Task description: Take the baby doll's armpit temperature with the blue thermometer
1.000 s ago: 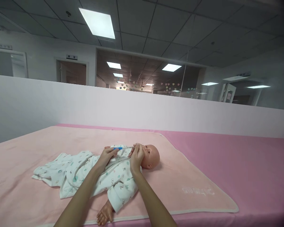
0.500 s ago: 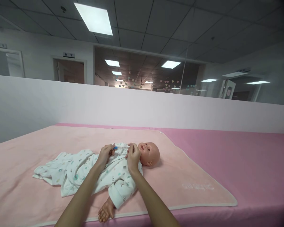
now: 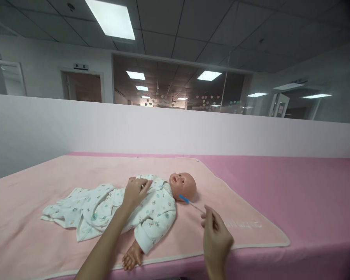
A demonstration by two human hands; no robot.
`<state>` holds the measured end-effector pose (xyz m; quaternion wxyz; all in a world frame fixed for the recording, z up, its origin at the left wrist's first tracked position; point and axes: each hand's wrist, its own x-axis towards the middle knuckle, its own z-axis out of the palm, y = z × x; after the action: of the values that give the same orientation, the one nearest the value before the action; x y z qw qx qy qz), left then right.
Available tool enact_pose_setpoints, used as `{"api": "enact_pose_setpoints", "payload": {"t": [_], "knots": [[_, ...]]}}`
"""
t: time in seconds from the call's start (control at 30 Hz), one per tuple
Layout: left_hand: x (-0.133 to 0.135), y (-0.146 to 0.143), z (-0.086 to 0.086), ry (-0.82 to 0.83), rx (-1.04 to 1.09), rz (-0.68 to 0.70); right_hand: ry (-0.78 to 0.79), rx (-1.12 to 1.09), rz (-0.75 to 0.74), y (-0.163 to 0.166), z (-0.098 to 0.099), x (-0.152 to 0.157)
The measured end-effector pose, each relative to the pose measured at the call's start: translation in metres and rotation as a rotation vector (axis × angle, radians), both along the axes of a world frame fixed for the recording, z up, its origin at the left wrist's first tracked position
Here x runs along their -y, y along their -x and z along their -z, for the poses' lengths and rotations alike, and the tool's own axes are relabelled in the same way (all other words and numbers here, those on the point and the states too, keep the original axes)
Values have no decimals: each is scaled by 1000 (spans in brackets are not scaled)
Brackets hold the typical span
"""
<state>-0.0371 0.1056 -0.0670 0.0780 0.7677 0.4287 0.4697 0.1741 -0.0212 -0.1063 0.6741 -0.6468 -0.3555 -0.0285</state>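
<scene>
A bald baby doll (image 3: 187,185) lies on its back, its head to the right. It wears a white patterned gown (image 3: 159,212). In the fingertips of my right hand (image 3: 217,235) is a slim clear stick with a blue end (image 3: 184,199), which looks like a thermometer. That hand is closed on the clear end, to the right of the doll, and the blue end points towards the doll's head. My left hand (image 3: 136,191) rests on the gown at the doll's chest. Its thumb stands apart from bent fingers, and I see nothing held there.
Under the doll spreads a peach blanket (image 3: 245,212) with a pale border, on a pink-covered table (image 3: 317,194). A low white partition (image 3: 175,128) runs along the far side. The doll's near hand (image 3: 132,256) reaches close to the table's front edge.
My right hand has moved right and nearer, away from the doll's chest, carrying the thermometer. The thermometer's blue end has left my left hand, which remains at the chest.
</scene>
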Motion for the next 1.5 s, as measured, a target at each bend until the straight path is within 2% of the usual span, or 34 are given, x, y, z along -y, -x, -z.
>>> {"api": "enact_pose_setpoints", "payload": {"t": [0.07,0.1,0.17,0.23,0.3,0.37,0.43,0.5,0.63,0.7,0.77,0.9,1.03,1.27,1.5], "knots": [[4,-7,-4,-148,-106,-121,158,157,168,-23,21,17],[6,-12,-5,-183,-129,-139,235,246,228,-32,29,20],[6,-21,-4,-198,-176,-96,370,429,278,-45,39,18],[5,-29,0,-175,-245,-17,447,591,234,-47,40,11],[1,-33,7,-128,-287,37,397,698,186,-36,34,2],[-4,-32,13,-52,-250,64,259,743,122,-13,22,-10],[-8,-29,17,36,-157,92,179,754,-68,18,6,-28],[-11,-25,18,115,-55,118,211,750,-244,46,-10,-52],[-10,-20,16,200,111,168,377,835,-355,71,-27,-99],[-8,-20,14,215,161,201,344,853,-406,70,-24,-113],[-6,-20,13,224,188,223,213,817,-454,65,-17,-118],[-6,-20,13,248,215,233,-65,701,-512,60,-3,-116],[-7,-19,14,270,238,225,-191,605,-542,60,1,-117],[-6,-20,12,289,273,281,-198,546,-614,60,0,-118],[-2,-19,10,274,162,273,-157,531,-656,60,-2,-115]]}}
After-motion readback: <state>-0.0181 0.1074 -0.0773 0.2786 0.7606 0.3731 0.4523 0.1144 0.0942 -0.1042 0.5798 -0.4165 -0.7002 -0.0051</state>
